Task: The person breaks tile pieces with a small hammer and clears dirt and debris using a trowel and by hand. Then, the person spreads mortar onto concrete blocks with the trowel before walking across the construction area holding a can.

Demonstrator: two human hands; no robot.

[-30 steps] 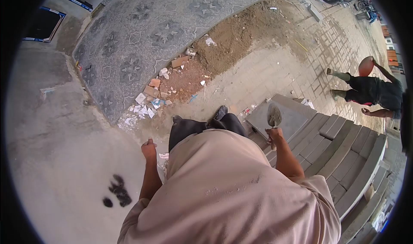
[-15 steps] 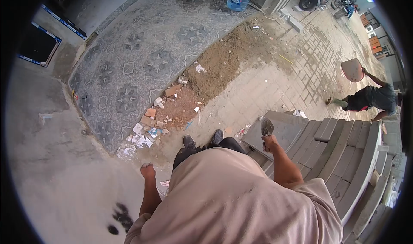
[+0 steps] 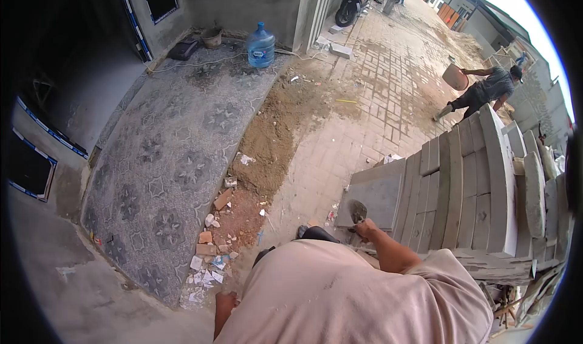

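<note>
My right hand (image 3: 366, 229) is wrapped round the handle of a trowel (image 3: 357, 210), whose rounded metal blade points away from me. The blade is dirty and shows above the grey slab (image 3: 381, 199) beside the stacked blocks; I cannot tell if they touch. Low at my left side hangs my left hand (image 3: 227, 301), its fingers curled in, with nothing visible in it. Close to it on the ground lie broken white tile pieces (image 3: 203, 279) and brick rubble (image 3: 206, 248).
Stacked pale blocks (image 3: 452, 180) rise on my right. A sand strip (image 3: 267, 146) borders the patterned tiled floor (image 3: 161, 162). Farther off are a blue water jug (image 3: 261, 47), a bucket (image 3: 211, 37), a motorcycle (image 3: 351, 5) and a person (image 3: 489, 90) carrying a container (image 3: 455, 77).
My view has tilted up and swung, showing more of the street and wall. The other person has walked on past the blocks. The trowel stays in my right hand.
</note>
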